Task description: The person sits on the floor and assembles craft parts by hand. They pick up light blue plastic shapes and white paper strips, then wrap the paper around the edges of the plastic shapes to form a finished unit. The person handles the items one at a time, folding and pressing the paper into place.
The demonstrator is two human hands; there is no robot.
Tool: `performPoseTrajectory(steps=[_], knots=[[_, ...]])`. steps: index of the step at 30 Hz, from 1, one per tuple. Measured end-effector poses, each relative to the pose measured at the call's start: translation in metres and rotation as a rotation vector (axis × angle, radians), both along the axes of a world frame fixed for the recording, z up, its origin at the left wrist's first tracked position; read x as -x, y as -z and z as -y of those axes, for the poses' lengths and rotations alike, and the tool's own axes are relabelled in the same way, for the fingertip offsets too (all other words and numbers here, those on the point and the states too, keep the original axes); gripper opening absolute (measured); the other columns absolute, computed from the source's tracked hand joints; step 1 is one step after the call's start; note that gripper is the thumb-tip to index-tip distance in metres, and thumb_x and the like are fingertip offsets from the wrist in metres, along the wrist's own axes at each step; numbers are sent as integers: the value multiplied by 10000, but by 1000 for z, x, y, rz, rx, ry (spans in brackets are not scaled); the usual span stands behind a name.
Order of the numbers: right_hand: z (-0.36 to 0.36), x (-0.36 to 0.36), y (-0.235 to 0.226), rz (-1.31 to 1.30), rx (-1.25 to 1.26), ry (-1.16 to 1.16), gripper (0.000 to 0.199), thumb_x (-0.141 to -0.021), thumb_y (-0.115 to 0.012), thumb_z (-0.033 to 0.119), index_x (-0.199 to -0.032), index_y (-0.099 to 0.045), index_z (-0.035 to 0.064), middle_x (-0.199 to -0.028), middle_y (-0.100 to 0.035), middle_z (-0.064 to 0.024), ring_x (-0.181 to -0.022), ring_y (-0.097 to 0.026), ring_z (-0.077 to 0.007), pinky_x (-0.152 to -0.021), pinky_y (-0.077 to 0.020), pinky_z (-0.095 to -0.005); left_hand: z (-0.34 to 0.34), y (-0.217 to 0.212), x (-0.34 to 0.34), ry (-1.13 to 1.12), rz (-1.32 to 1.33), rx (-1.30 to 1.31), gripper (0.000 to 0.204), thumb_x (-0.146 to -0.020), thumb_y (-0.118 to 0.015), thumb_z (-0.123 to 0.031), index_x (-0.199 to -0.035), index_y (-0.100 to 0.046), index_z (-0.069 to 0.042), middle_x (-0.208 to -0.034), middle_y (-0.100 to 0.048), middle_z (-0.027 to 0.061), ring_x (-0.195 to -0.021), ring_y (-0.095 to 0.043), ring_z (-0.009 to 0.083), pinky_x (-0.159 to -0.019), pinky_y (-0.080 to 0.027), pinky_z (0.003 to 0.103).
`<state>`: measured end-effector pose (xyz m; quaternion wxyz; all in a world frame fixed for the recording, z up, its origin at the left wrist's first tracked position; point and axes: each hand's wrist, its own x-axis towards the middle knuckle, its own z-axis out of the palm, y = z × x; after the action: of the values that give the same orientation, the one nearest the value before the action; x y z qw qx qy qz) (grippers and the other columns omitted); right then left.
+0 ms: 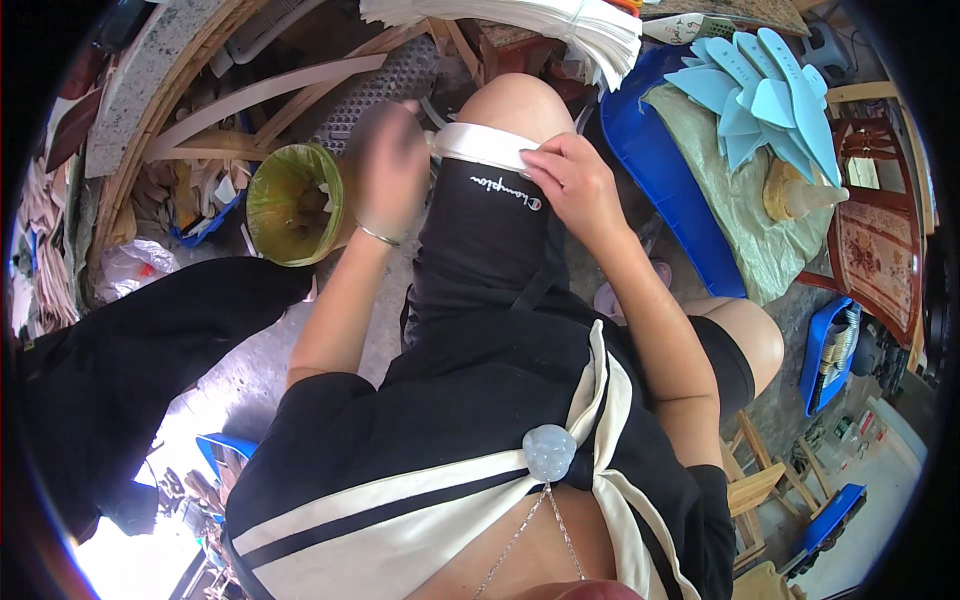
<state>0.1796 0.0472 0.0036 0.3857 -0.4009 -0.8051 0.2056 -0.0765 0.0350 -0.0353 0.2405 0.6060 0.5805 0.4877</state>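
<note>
A smooth white strip (478,147) lies bent across my raised thigh, just below the bare knee and over the edge of my black shorts. The thumb and fingers of my right hand (577,188) pinch its right end. My left hand (388,165), with a bangle at the wrist, is at the strip's left end. It is smeared, so its fingers and anything in them cannot be made out.
A bundle of white strips (560,28) lies beyond my knee. To the right, light-blue cut pieces (765,95) and a cream squeeze bottle (790,195) rest on a greenish sheet (715,190) over a blue tray (640,150). At left stands a yellow-lined bin (293,205).
</note>
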Motion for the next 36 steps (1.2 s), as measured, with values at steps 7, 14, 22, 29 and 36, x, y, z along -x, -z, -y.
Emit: performPoseTrajectory(steps=[7,14,22,29,36], knots=[[-22,-8,-7,17,245,-79,106,-826,-664,108,-911,-682,46,-847,-622,-87,-797,-627,-294,-710,-504,-369,-13,-46,-31,408,-402,-144,345,-765,-744,-181,-1087,-669,-79,-1148,-640,84,-1163,-552,283,-998,-424,387],[-29,0,-23,135,71,-131,200,-770,-711,117,-942,-647,38,-954,-620,-86,-939,-600,-280,-777,-502,-369,-19,-56,-36,451,-445,-97,334,-744,-759,-194,-1050,-679,-87,-1092,-665,78,-1107,-587,262,-965,-450,376],[-27,-3,-14,66,133,-187,284,-728,-761,143,-981,-672,50,-1009,-622,-74,-956,-607,-272,-825,-501,-353,-19,-55,-31,445,-292,20,288,-759,-742,-127,-1034,-683,-67,-1099,-674,79,-1110,-600,248,-959,-460,355],[-33,-7,-13,51,208,-239,293,-733,-761,129,-1005,-686,51,-1024,-628,-67,-960,-615,-252,-826,-499,-338,-22,-59,-25,445,-281,102,302,-748,-759,-127,-1036,-689,-68,-1100,-673,79,-1109,-601,246,-965,-455,354],[-42,-10,-11,-38,472,-281,250,-744,-746,67,-991,-712,56,-1009,-627,-25,-837,-607,-143,-731,-482,-260,-23,-50,-25,464,-398,-29,380,-717,-785,-251,-1053,-685,-103,-1090,-657,88,-1104,-583,249,-944,-461,360]])
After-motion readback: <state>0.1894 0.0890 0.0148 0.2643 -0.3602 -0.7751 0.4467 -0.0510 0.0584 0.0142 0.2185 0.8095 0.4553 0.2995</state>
